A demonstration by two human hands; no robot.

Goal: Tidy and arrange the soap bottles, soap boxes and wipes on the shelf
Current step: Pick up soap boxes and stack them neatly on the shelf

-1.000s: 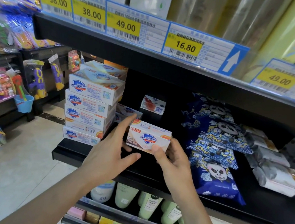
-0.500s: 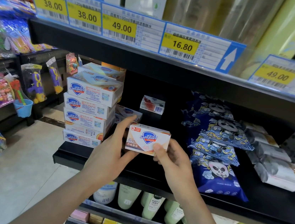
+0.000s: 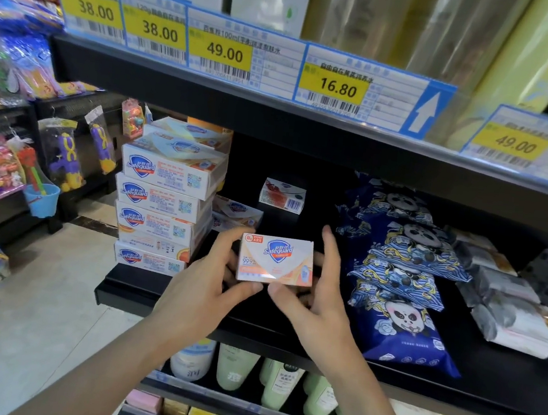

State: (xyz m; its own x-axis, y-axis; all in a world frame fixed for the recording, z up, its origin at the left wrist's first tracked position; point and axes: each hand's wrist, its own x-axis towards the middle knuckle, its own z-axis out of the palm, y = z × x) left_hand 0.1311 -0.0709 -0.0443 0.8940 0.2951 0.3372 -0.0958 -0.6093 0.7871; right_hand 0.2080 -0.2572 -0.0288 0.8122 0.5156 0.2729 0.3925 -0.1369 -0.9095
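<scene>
Both hands hold one white-and-orange Safeguard soap box [image 3: 276, 259] upright above the black shelf [image 3: 138, 290], its front facing me. My left hand [image 3: 207, 289] pinches its left edge and lower corner, thumb under the box. My right hand [image 3: 316, 298] grips the right side, with the thumb below and fingers behind. A stack of Safeguard soap boxes [image 3: 163, 200] stands at the shelf's left end. Another soap box [image 3: 236, 211] lies flat behind, and a small red-patterned box [image 3: 282, 196] sits further back. Blue panda wipes packs [image 3: 401, 281] lie in a row to the right.
Grey and white wipes packs [image 3: 509, 305] lie at the far right. Pale green soap bottles [image 3: 282, 384] stand on the shelf below. Price tags [image 3: 336, 84] line the upper shelf edge. Hanging toys [image 3: 65, 154] fill the aisle on the left.
The soap box has been turned up from a tilted position to upright, facing me, and drawn slightly toward me. My right hand's fingers moved up along its right side.
</scene>
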